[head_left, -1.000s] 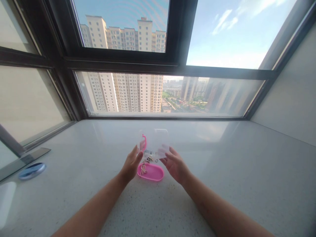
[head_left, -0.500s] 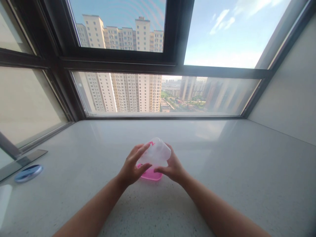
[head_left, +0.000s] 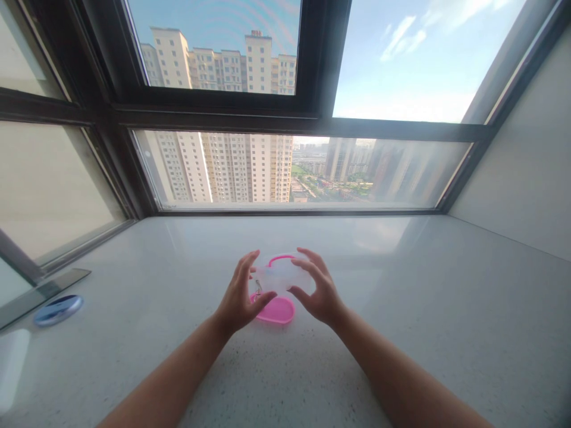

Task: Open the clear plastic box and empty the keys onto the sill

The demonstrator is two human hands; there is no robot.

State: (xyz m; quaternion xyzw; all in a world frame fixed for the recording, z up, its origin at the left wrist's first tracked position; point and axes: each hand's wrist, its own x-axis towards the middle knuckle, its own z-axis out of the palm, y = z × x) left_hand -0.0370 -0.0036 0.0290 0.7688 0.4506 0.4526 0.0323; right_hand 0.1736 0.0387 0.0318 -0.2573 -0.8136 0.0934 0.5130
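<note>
A translucent whitish plastic container [head_left: 282, 278] with a pink handle [head_left: 282, 257] along its far side is between my two hands. My left hand [head_left: 243, 294] grips its left side, thumb at the near lower edge and index finger raised off it. On the other side, my right hand [head_left: 320, 291] has its fingers over the container's right end and its thumb at the front. Just below and nearer to me, a shallow pink oval lid or tray [head_left: 277, 310] lies on the counter. A small metallic piece [head_left: 257, 286] shows beside my left fingers; its kind is unclear.
The pale speckled counter [head_left: 401, 321] runs up to a dark-framed window [head_left: 285, 212]. On the left lie a blue, silver-rimmed oval object [head_left: 57, 310], a flat glassy strip [head_left: 53, 288] and part of a white object [head_left: 12, 362]. A white wall [head_left: 521, 172] bounds the right.
The container has turned and come down a little from its tilted pose, so its pink handle now shows along the top. My right fingers have shifted up and around its right end.
</note>
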